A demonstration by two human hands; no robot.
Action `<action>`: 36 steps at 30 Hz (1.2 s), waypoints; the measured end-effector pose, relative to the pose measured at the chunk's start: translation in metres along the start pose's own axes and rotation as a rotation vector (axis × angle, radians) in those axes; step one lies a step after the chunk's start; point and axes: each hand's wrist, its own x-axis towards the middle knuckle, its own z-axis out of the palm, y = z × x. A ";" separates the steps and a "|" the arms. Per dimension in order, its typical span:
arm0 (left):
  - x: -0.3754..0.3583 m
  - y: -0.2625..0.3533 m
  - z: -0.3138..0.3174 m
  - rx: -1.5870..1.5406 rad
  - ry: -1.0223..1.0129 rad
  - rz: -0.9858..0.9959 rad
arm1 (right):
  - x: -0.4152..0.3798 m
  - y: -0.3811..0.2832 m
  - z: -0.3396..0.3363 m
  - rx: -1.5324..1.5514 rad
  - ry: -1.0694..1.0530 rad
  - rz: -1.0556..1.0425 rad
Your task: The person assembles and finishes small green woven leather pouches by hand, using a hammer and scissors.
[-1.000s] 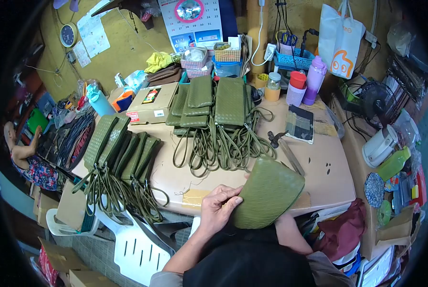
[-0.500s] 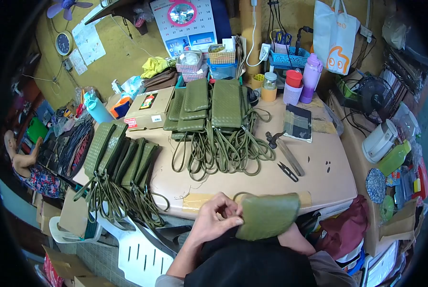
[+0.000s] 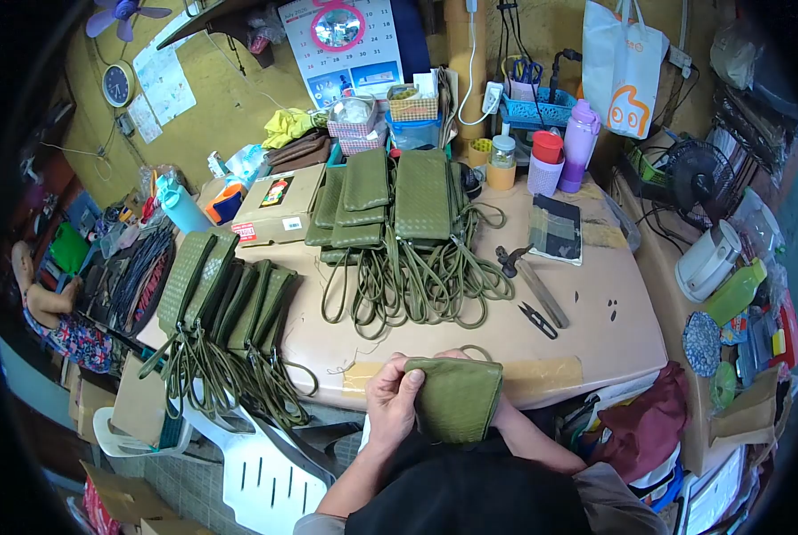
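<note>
Just past the table's front edge, my left hand [image 3: 392,399] is closed on the left edge of an olive-green pouch [image 3: 458,400], its thumb pressed on the near face. My right hand [image 3: 504,417] holds the pouch from behind at the right side; the pouch hides most of its fingers. A strap loop [image 3: 477,350] shows above the pouch's top edge. Similar green pouches [image 3: 421,196] with looped straps are piled at the table's middle. Another group of green pouches [image 3: 205,281] sits at the table's left edge.
A hammer [image 3: 540,292] and thread snips [image 3: 538,321] lie right of the piled straps. Behind them is a dark notebook [image 3: 557,229]. A cardboard box [image 3: 279,205] and a purple bottle [image 3: 580,147] stand farther back. A white plastic chair [image 3: 270,477] is at lower left. Another person [image 3: 56,308] is at far left.
The pouch has moved left and turned more upright, its near face now toward me. My left hand has shifted from pinching near its side to gripping its upper left edge.
</note>
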 end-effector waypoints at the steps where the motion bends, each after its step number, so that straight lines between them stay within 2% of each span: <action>1: 0.000 -0.002 -0.001 -0.009 0.030 -0.001 | -0.001 -0.006 0.007 -0.071 0.044 -0.073; 3: -0.001 -0.004 -0.001 -0.019 0.061 -0.003 | -0.001 -0.015 0.015 -0.143 0.090 -0.145; 5: -0.002 -0.004 0.001 0.066 0.107 -0.034 | 0.000 -0.020 0.015 -0.078 0.100 -0.340; 6: -0.003 -0.006 -0.001 0.067 0.105 -0.037 | -0.001 -0.018 0.012 -0.077 0.102 -0.340; 8: -0.001 -0.014 -0.005 0.197 0.086 0.023 | -0.003 -0.019 0.004 -0.351 -0.135 -0.254; 9: 0.001 -0.015 -0.004 0.198 0.086 0.024 | -0.005 -0.024 0.002 -0.351 -0.135 -0.255; 11: 0.005 -0.014 -0.003 0.239 0.060 0.024 | -0.010 -0.041 -0.002 -0.603 -0.251 -0.173; 12: 0.006 -0.015 -0.004 0.242 0.061 0.020 | -0.013 -0.055 -0.013 -0.587 -0.340 0.072; 13: 0.007 -0.015 -0.004 0.359 0.045 0.056 | -0.013 -0.061 -0.022 -0.583 -0.341 0.075; 15: 0.008 -0.012 -0.001 0.475 0.031 0.088 | -0.007 -0.071 -0.029 -0.207 -0.363 -0.100; 16: 0.007 -0.007 0.003 0.558 -0.018 0.031 | -0.010 -0.077 -0.028 -0.419 -0.111 -0.118; 17: 0.006 -0.005 0.006 0.641 -0.069 -0.025 | -0.010 -0.075 -0.024 -0.418 -0.109 -0.112; 19: 0.004 -0.009 0.011 0.686 -0.106 -0.005 | -0.007 -0.065 -0.010 -0.796 0.078 0.029; 20: 0.007 -0.004 0.013 0.629 -0.115 0.101 | -0.007 -0.061 0.000 -0.665 0.228 -0.046; 21: 0.011 0.002 0.016 0.569 -0.121 0.209 | -0.009 -0.056 -0.004 -0.665 0.230 -0.047; 22: 0.015 0.011 0.011 0.674 -0.112 0.328 | -0.010 -0.048 -0.010 -0.556 0.254 -0.137; 23: 0.014 0.014 0.009 0.676 -0.113 0.324 | -0.010 -0.044 -0.013 -0.445 0.278 -0.226; 26: 0.011 0.023 0.008 0.601 -0.096 0.150 | -0.013 -0.040 -0.007 -0.412 0.314 -0.259; 30: 0.008 0.020 0.007 0.607 -0.128 0.154 | -0.013 -0.044 -0.001 -0.539 0.341 -0.328; 33: 0.005 0.024 0.012 0.599 -0.134 0.084 | -0.013 -0.048 0.007 -0.631 0.352 -0.352; 36: 0.004 0.017 0.011 0.651 -0.155 0.149 | -0.013 -0.046 0.009 -0.660 0.372 -0.344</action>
